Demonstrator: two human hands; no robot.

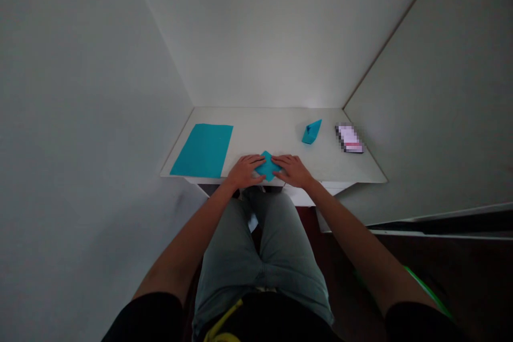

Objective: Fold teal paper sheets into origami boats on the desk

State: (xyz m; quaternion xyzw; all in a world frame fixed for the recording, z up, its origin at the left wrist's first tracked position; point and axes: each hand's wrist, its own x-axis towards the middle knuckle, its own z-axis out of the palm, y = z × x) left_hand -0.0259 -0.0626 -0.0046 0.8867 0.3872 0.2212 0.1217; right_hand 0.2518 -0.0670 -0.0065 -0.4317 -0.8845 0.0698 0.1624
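A small piece of folded blue paper (268, 166), roughly diamond-shaped, lies near the front edge of the white table. My left hand (245, 171) holds its left side, fingers along the upper left edge and thumb at the lower left. On the opposite side my right hand (294, 170) grips it the same way, with fingers above and thumb below. The paper's left and right corners are partly hidden under my fingers.
A flat blue sheet (204, 150) lies on the left of the table (260, 123). Toward the back right stands a folded blue paper boat (311, 132), and a phone (350, 138) lies further right. Walls enclose the table at the back and sides.
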